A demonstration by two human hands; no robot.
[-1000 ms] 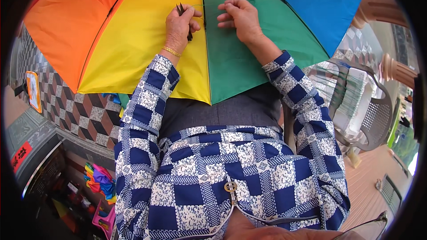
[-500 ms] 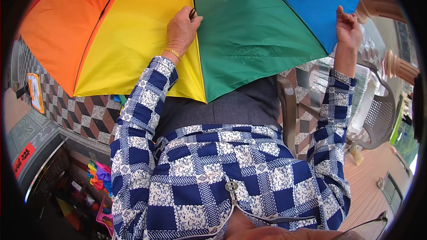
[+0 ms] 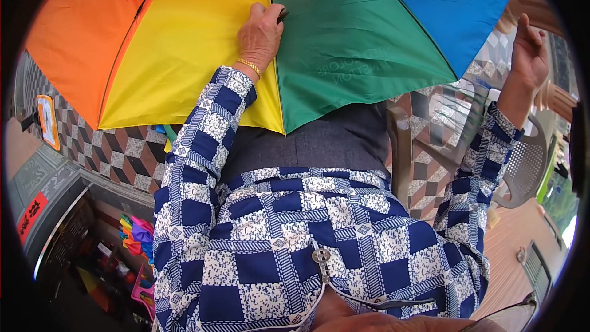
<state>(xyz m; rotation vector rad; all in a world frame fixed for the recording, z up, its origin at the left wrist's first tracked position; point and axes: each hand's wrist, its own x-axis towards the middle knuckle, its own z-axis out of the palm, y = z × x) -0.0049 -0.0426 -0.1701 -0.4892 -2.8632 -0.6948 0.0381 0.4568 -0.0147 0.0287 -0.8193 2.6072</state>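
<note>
A multicoloured umbrella [image 3: 344, 55] is spread across my lap with its inner side up, showing orange, yellow, green and blue panels. My left hand [image 3: 260, 34] is closed on the umbrella at the seam between yellow and green; a short dark piece, perhaps part of a rib, pokes out by its thumb. Off to the right of the blue panel, my right hand [image 3: 530, 55] is raised and apart from the cloth. Its fingers are drawn together; anything between them is too small to make out.
At the right stands a grey-brown plastic chair [image 3: 525, 166], beside turned wooden posts [image 3: 534, 3]. An orange-framed card [image 3: 48, 123] is at the left on the patterned tile floor [image 3: 132, 160]. Lower left, folded colourful cloth [image 3: 138, 233] lies above a pink basket [image 3: 142, 295].
My right hand has moved right, away from the blue panel's edge. The left hand has shifted slightly right and up, still gripping the umbrella at the seam.
</note>
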